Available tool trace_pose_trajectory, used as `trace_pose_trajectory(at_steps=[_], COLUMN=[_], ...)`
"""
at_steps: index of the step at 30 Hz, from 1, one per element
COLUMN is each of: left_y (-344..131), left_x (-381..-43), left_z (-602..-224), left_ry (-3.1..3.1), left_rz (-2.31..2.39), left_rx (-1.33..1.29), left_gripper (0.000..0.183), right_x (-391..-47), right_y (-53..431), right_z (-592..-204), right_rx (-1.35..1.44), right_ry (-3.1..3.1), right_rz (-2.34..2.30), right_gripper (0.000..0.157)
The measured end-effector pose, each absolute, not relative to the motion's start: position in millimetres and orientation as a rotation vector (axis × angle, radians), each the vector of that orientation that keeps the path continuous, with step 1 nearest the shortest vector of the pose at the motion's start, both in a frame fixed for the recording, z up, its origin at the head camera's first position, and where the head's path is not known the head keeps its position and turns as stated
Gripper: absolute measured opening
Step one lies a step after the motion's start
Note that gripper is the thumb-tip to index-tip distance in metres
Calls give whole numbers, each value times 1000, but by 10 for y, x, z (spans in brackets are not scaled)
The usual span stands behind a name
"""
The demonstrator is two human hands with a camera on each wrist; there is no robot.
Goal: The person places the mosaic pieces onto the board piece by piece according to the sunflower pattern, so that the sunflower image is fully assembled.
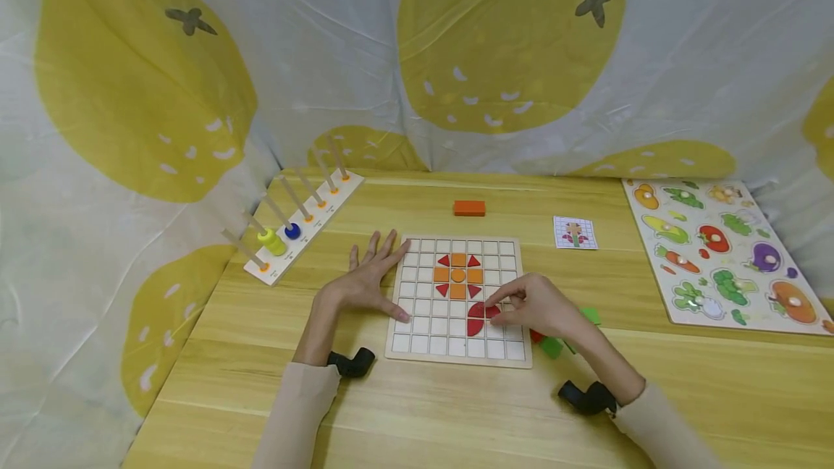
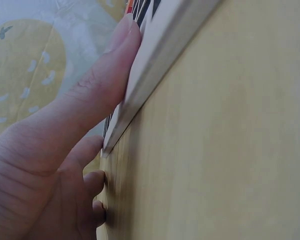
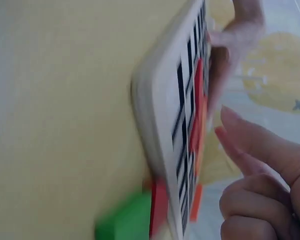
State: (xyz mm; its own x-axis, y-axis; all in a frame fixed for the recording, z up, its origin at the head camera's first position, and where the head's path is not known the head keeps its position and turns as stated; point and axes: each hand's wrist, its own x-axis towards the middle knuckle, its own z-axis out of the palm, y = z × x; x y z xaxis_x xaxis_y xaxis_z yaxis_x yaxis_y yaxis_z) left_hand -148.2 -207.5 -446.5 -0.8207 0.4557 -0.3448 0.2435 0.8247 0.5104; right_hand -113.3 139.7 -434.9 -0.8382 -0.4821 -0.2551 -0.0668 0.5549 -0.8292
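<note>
A square wooden grid board (image 1: pixel 459 362) lies flat, with a flower pattern of orange squares (image 1: pixel 459 260), a round orange piece (image 1: pixel 458 276) and red triangles (image 1: pixel 474 290). Left hand (image 1: pixel 365 281) is spread along the board's left side, thumb resting on its edge, fingers near the upper left corner. At the lower right of the grid, right hand (image 1: pixel 537 306) pinches a red rounded piece (image 1: pixel 494 310) between thumb and index finger, close over the cells. Beside it, more red rounded pieces (image 1: pixel 475 326) lie on the grid. The right hand's other fingers are curled in.
Green pieces (image 1: pixel 552 347) and a red one lie by the board's right edge, partly under the right arm. An orange block (image 1: pixel 470 208) and a pattern card (image 1: pixel 575 232) lie behind. A peg stand (image 1: pixel 302 226) is left, a vegetable puzzle (image 1: pixel 736 259) right.
</note>
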Motion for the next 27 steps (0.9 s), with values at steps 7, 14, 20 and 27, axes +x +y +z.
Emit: trace_pose_trajectory(at_steps=[7,14,20,27], left_y=[-2075,-2071,-2070,-2073], left_x=[-1471,-1469,-1478,-1482], left_z=[-4461,-4458,-4470,-4468], left_ry=[2547,2547,2545,2547], left_rz=[621,623,618,619], left_rx=[512,512,515,526], left_gripper=[137,137,137,136], right_x=[-1246,-1321,-1358,-1368], right_y=[2096,2689,2816,2725], right_z=[-4296,-4350,-4424,-4454], right_rx=[-431,-464,-496,-389], right_ry=[2353,2242,2189,2269], right_rz=[-1212,-1193,-1135,-1172], right_gripper=[27,40,36,40])
